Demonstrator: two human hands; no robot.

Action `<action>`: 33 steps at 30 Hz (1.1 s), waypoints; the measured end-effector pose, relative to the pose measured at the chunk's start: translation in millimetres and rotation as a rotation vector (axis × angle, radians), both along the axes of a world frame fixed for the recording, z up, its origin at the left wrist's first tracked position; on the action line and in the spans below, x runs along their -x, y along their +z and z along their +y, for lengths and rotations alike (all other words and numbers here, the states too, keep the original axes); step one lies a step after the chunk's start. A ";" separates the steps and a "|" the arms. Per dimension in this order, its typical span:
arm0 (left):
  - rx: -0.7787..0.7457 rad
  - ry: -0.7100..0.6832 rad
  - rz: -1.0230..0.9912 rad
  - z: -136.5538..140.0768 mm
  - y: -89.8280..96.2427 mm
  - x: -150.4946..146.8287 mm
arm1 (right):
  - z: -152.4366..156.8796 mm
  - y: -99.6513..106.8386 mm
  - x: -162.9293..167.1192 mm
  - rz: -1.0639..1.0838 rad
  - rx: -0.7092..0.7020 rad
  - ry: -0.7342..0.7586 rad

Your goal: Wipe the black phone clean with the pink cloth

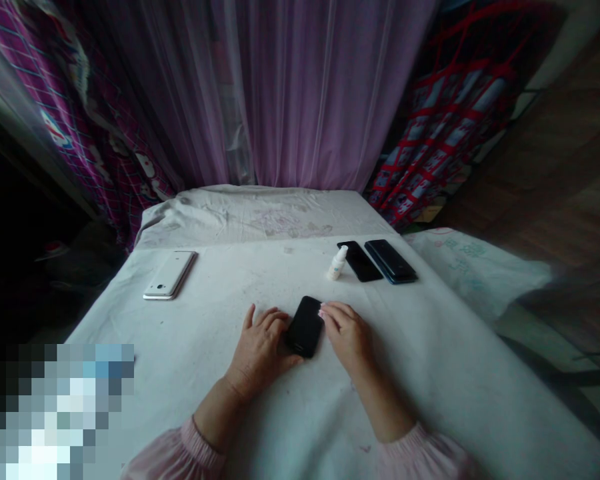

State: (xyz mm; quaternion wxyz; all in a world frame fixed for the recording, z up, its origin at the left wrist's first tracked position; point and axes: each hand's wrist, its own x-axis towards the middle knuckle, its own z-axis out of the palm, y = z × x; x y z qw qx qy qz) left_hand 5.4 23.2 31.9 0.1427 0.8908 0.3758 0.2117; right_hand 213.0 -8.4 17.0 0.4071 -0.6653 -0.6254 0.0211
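A black smartphone (305, 327) lies screen up on the white-covered table, between my two hands. My left hand (263, 343) grips it along its left edge, with the thumb at the lower corner and the index finger bent at the side. My right hand (347, 331) is closed in a pinch on a small pinkish-white cloth (323, 311), mostly hidden by the fingers. That cloth is at the phone's upper right edge. Beyond the right hand, a small white spray bottle (337, 265) stands upright.
Behind the bottle lie a black phone (363, 261) and a stack of dark phones (391, 261). White phones (169, 277), seemingly stacked, lie at the left. The white tablecloth (220, 273) reaches back to purple curtains (300, 100). A pixelated patch covers the lower left corner.
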 end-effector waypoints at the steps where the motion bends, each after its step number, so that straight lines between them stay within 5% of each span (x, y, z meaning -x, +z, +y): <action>1: -0.001 -0.048 0.003 -1.8 1.0 -0.7 | 1.6 -0.7 1.8 0.032 -0.002 0.005; 6: 0.005 -0.281 -0.015 -9.8 4.9 -3.9 | 5.6 1.2 3.7 0.273 0.077 0.076; 13: -0.011 -0.268 0.026 3.6 3.6 -6.8 | 7.8 6.5 -10.8 0.471 0.055 -0.083; 20: 0.011 -0.344 0.114 31.0 5.3 -26.5 | 7.4 8.7 -13.1 0.502 0.053 -0.073; 25: -0.058 -0.185 0.145 26.6 6.6 -30.2 | 5.9 4.4 -16.8 0.470 0.010 -0.094; 33: -0.152 -0.022 -0.065 -3.1 -26.6 -2.4 | 2.7 3.9 -8.9 0.107 -0.083 0.011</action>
